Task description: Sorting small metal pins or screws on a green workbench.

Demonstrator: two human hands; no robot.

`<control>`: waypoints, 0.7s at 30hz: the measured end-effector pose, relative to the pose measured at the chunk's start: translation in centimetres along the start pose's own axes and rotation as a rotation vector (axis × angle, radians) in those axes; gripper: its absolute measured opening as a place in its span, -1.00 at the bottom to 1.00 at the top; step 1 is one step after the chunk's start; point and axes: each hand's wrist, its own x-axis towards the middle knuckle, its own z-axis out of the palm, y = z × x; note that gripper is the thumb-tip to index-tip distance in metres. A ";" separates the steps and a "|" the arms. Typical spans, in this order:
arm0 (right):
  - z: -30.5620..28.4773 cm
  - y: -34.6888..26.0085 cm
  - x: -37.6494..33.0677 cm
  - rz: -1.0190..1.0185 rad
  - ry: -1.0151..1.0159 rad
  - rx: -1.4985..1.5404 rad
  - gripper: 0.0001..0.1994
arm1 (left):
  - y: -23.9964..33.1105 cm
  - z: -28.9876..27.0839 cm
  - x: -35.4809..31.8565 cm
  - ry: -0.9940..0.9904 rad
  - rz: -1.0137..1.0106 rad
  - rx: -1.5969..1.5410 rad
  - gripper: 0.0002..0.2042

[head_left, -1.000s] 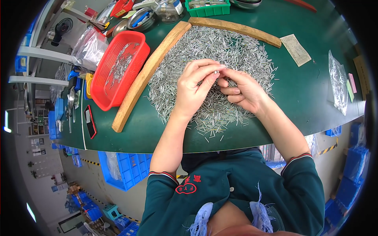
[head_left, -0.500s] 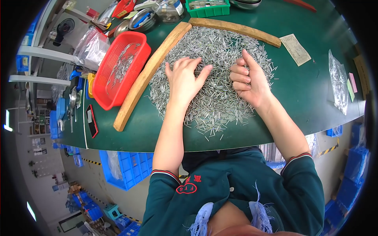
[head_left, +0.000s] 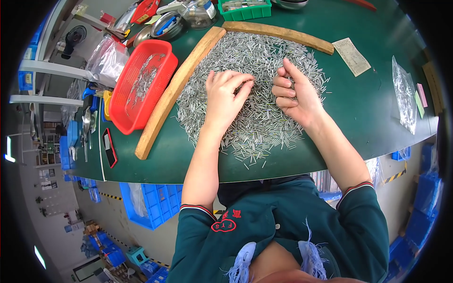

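Note:
Many small, thin silver metal pins [head_left: 255, 132] lie heaped on the green table [head_left: 330, 141]. My left hand [head_left: 222, 96] is over the middle of the heap, its thumb and index fingertips brought together; whatever is between them is too small to make out. To its right, my right hand [head_left: 298, 96] is held over the pins with fingers curled in and thumb pointing up. What those curled fingers enclose, if anything, is hidden. One wooden bar [head_left: 181, 89] borders the heap on the left, and another wooden bar [head_left: 283, 34] borders it at the back.
A red basket [head_left: 163, 81] with more pins stands left of the bar. Near it lies a phone [head_left: 110, 148]. Metal bowls [head_left: 171, 29], a clear jar [head_left: 200, 18] and a green tray [head_left: 245, 13] are at the back. A paper slip [head_left: 351, 56] and plastic bag [head_left: 405, 99] lie right.
My left hand's spread thumb and index finger have closed together. My right hand has shifted slightly left and stays curled.

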 end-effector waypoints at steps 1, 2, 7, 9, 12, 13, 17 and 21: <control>0.1 0.1 0.0 0.001 -0.001 0.000 -0.75 | -0.1 -0.1 0.0 0.000 -0.001 0.001 -0.88; 0.2 0.2 -0.1 0.014 -0.009 -0.056 -0.74 | -0.2 -0.2 0.1 0.039 -0.043 -0.156 -0.88; 0.8 0.8 -0.4 0.044 -0.007 -0.264 -0.72 | 0.6 -0.4 0.3 0.099 -0.162 -0.597 -0.88; 1.0 1.1 -0.6 0.029 -0.023 -0.454 -0.73 | 1.0 -0.5 0.2 0.101 -0.143 -0.602 -0.87; 0.7 1.5 -0.4 -0.016 -0.006 -0.498 -0.77 | 0.7 -0.4 0.1 0.098 -0.069 -0.524 -0.84; 0.6 1.6 -0.3 -0.042 -0.001 -0.530 -0.77 | 0.6 -0.4 0.1 0.092 -0.015 -0.440 -0.82; 0.7 1.6 -0.4 -0.087 0.012 -0.564 -0.79 | 0.7 -0.3 0.0 0.099 0.002 -0.323 -0.77; 0.6 1.5 -0.3 -0.107 0.010 -0.569 -0.80 | 1.3 -0.1 0.1 0.127 -0.008 -0.324 -0.75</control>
